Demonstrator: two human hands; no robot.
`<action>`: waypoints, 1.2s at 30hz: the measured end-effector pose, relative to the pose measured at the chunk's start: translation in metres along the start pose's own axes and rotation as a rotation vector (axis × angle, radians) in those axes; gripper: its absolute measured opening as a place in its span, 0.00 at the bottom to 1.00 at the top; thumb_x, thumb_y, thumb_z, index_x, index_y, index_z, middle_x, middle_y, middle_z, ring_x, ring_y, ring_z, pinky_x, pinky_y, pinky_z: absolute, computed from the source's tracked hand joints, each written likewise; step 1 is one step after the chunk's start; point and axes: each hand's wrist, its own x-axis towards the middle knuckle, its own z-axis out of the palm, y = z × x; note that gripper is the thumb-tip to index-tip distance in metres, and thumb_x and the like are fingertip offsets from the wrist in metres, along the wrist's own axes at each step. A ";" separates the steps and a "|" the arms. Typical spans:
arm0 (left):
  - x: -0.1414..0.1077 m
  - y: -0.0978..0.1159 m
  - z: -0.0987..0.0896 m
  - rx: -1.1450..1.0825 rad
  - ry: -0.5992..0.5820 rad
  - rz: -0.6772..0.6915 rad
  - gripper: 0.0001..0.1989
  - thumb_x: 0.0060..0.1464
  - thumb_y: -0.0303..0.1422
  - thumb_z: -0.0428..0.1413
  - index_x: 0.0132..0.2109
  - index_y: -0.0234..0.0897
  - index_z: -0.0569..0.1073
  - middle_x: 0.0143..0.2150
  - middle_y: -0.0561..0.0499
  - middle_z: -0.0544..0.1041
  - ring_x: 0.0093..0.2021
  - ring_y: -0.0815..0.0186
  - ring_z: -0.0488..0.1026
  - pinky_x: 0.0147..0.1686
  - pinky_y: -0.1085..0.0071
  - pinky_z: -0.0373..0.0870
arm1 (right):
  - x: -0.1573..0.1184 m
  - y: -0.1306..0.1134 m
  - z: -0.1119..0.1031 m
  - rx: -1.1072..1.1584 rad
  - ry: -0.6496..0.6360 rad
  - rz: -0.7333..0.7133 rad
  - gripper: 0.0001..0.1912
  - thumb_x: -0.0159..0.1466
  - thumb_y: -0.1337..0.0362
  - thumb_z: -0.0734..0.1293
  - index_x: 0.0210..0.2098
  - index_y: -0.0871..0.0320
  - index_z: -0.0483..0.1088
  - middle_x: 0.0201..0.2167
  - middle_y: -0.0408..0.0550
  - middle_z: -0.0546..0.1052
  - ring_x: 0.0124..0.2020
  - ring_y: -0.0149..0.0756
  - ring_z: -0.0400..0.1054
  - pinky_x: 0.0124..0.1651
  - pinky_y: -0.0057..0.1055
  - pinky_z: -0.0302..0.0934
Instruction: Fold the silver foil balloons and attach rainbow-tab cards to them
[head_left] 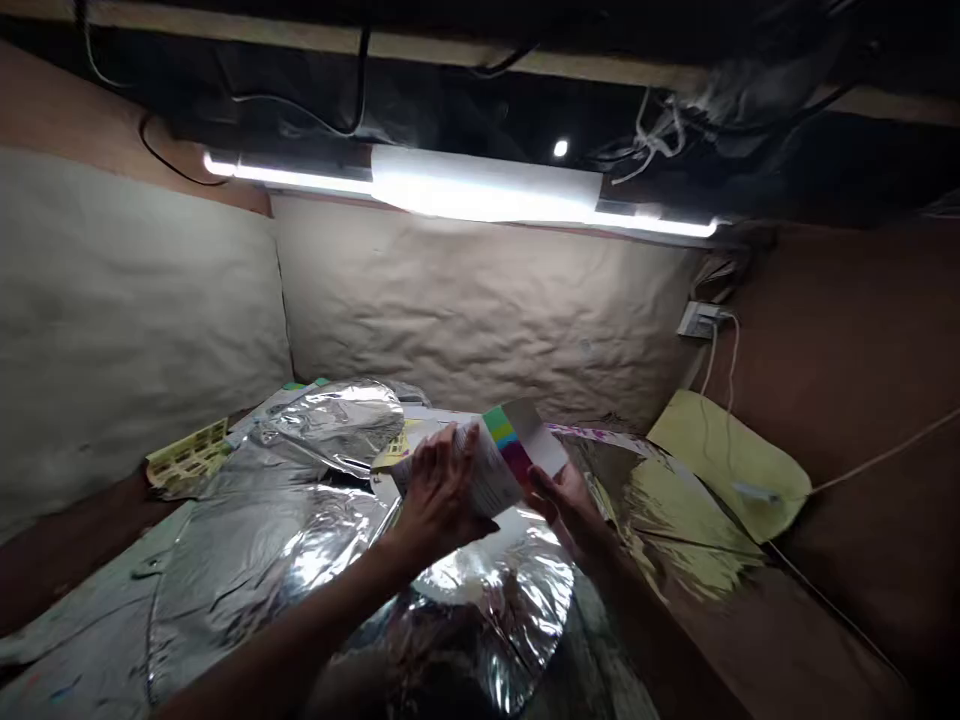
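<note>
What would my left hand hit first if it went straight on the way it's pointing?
Your left hand would meet the printed card first. Its fingers seem to lie against the card's face, though depth is hard to judge from this view.

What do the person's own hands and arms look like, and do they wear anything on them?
The left hand and the right hand are bare, without gloves. The left forearm and the right forearm show no sleeve, cable or marking, though the right one is too dim for small details.

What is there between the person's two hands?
In the head view, a printed card with green and magenta colour blocks lies between the left hand and the right hand, touching both.
</note>
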 end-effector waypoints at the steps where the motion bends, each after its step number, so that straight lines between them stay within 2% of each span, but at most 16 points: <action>1: 0.002 0.002 -0.004 -0.060 -0.014 -0.056 0.70 0.31 0.55 0.70 0.73 0.33 0.43 0.66 0.29 0.56 0.63 0.35 0.55 0.61 0.43 0.52 | 0.002 0.000 -0.001 -0.023 0.045 -0.025 0.27 0.52 0.55 0.79 0.48 0.56 0.74 0.46 0.52 0.80 0.44 0.48 0.76 0.44 0.41 0.71; 4: 0.012 0.003 -0.016 -0.349 -0.098 -0.233 0.61 0.43 0.57 0.63 0.73 0.36 0.42 0.55 0.35 0.71 0.51 0.45 0.70 0.52 0.49 0.65 | 0.007 -0.003 -0.003 -0.116 0.061 -0.068 0.25 0.50 0.56 0.79 0.45 0.58 0.76 0.43 0.52 0.82 0.42 0.47 0.76 0.46 0.40 0.70; 7: 0.027 -0.002 -0.023 -0.841 -0.244 -0.444 0.47 0.54 0.54 0.58 0.71 0.34 0.51 0.40 0.44 0.77 0.37 0.56 0.75 0.39 0.62 0.70 | 0.005 -0.011 -0.002 -0.248 -0.113 -0.062 0.21 0.52 0.59 0.78 0.44 0.58 0.79 0.40 0.50 0.82 0.42 0.44 0.76 0.47 0.37 0.68; 10: 0.035 -0.009 -0.023 -1.203 -0.291 -0.386 0.32 0.56 0.47 0.61 0.60 0.31 0.69 0.38 0.45 0.78 0.38 0.60 0.75 0.37 0.69 0.70 | 0.004 -0.019 0.004 -0.349 -0.276 -0.046 0.17 0.53 0.59 0.77 0.41 0.57 0.81 0.36 0.49 0.83 0.40 0.43 0.76 0.45 0.36 0.68; 14: 0.034 -0.015 -0.021 -1.148 -0.176 -0.261 0.20 0.54 0.37 0.64 0.52 0.32 0.76 0.40 0.47 0.79 0.41 0.61 0.74 0.40 0.72 0.69 | 0.009 -0.021 0.007 -0.432 -0.333 -0.090 0.14 0.54 0.58 0.77 0.39 0.56 0.81 0.39 0.48 0.82 0.40 0.42 0.76 0.46 0.36 0.68; 19: 0.033 -0.029 -0.020 -1.241 -0.218 -0.291 0.15 0.48 0.35 0.67 0.40 0.29 0.80 0.30 0.49 0.77 0.31 0.66 0.73 0.31 0.75 0.67 | 0.017 -0.011 0.002 -0.431 -0.300 -0.210 0.16 0.56 0.56 0.76 0.42 0.55 0.81 0.36 0.47 0.82 0.37 0.40 0.75 0.42 0.34 0.69; 21: 0.036 -0.036 -0.022 -1.246 -0.226 -0.253 0.13 0.47 0.35 0.68 0.37 0.29 0.81 0.29 0.49 0.77 0.29 0.68 0.72 0.29 0.75 0.66 | 0.019 -0.008 0.000 -0.420 -0.285 -0.237 0.15 0.57 0.54 0.75 0.41 0.54 0.81 0.35 0.48 0.82 0.36 0.40 0.76 0.41 0.35 0.69; 23: 0.038 -0.043 -0.025 -1.199 -0.276 -0.152 0.12 0.49 0.36 0.67 0.38 0.30 0.82 0.33 0.46 0.78 0.32 0.65 0.74 0.31 0.74 0.68 | 0.020 -0.008 0.000 -0.437 -0.295 -0.273 0.15 0.59 0.53 0.74 0.42 0.53 0.81 0.41 0.51 0.82 0.42 0.43 0.76 0.44 0.37 0.70; 26: 0.040 -0.050 -0.028 -1.165 -0.353 -0.002 0.13 0.53 0.37 0.64 0.44 0.35 0.83 0.44 0.41 0.79 0.45 0.57 0.75 0.42 0.68 0.71 | 0.021 -0.009 0.002 -0.491 -0.354 -0.336 0.13 0.60 0.54 0.73 0.43 0.51 0.81 0.52 0.53 0.78 0.54 0.47 0.71 0.53 0.41 0.67; 28: 0.040 -0.052 -0.027 -1.186 -0.360 0.025 0.12 0.56 0.37 0.62 0.46 0.38 0.82 0.48 0.41 0.78 0.48 0.55 0.74 0.45 0.66 0.71 | 0.021 -0.008 0.005 -0.526 -0.359 -0.344 0.14 0.60 0.54 0.73 0.43 0.51 0.80 0.54 0.53 0.76 0.55 0.48 0.70 0.54 0.43 0.67; 29: 0.039 -0.052 -0.025 -1.187 -0.345 0.022 0.12 0.56 0.36 0.62 0.46 0.39 0.82 0.48 0.41 0.78 0.48 0.55 0.74 0.45 0.66 0.71 | 0.020 -0.007 0.006 -0.557 -0.311 -0.361 0.15 0.61 0.54 0.72 0.45 0.52 0.79 0.54 0.54 0.77 0.54 0.48 0.71 0.53 0.44 0.67; 31: 0.036 -0.051 -0.020 -1.151 -0.292 -0.001 0.12 0.56 0.35 0.62 0.46 0.40 0.82 0.49 0.41 0.78 0.47 0.56 0.75 0.44 0.66 0.71 | 0.013 -0.003 0.007 -0.671 -0.088 -0.506 0.18 0.62 0.55 0.71 0.50 0.53 0.75 0.52 0.55 0.76 0.50 0.46 0.72 0.49 0.44 0.69; 33: 0.034 -0.048 -0.016 -1.090 -0.218 -0.028 0.11 0.55 0.33 0.63 0.45 0.39 0.82 0.47 0.42 0.78 0.45 0.58 0.75 0.44 0.66 0.72 | 0.003 0.002 0.009 -0.840 0.167 -0.792 0.15 0.63 0.60 0.71 0.49 0.54 0.73 0.48 0.54 0.76 0.48 0.44 0.71 0.48 0.41 0.67; 34: 0.033 -0.046 -0.014 -1.066 -0.189 -0.036 0.10 0.55 0.32 0.63 0.44 0.38 0.83 0.46 0.42 0.78 0.45 0.58 0.75 0.44 0.66 0.72 | -0.002 0.004 0.010 -0.929 0.213 -0.926 0.12 0.63 0.64 0.70 0.46 0.54 0.73 0.45 0.52 0.76 0.46 0.42 0.71 0.47 0.39 0.66; 35: 0.032 -0.045 -0.013 -1.049 -0.174 -0.035 0.10 0.54 0.31 0.63 0.44 0.37 0.83 0.45 0.42 0.78 0.44 0.58 0.75 0.44 0.66 0.72 | -0.007 0.006 0.012 -1.023 0.182 -1.010 0.08 0.64 0.66 0.69 0.44 0.55 0.73 0.41 0.50 0.76 0.43 0.39 0.71 0.45 0.36 0.65; 36: 0.032 -0.045 -0.012 -1.037 -0.170 -0.026 0.09 0.54 0.30 0.63 0.44 0.37 0.83 0.45 0.42 0.78 0.44 0.59 0.76 0.44 0.67 0.72 | -0.011 0.007 0.014 -1.128 0.092 -1.023 0.05 0.65 0.67 0.67 0.41 0.55 0.73 0.38 0.49 0.75 0.40 0.37 0.71 0.42 0.33 0.64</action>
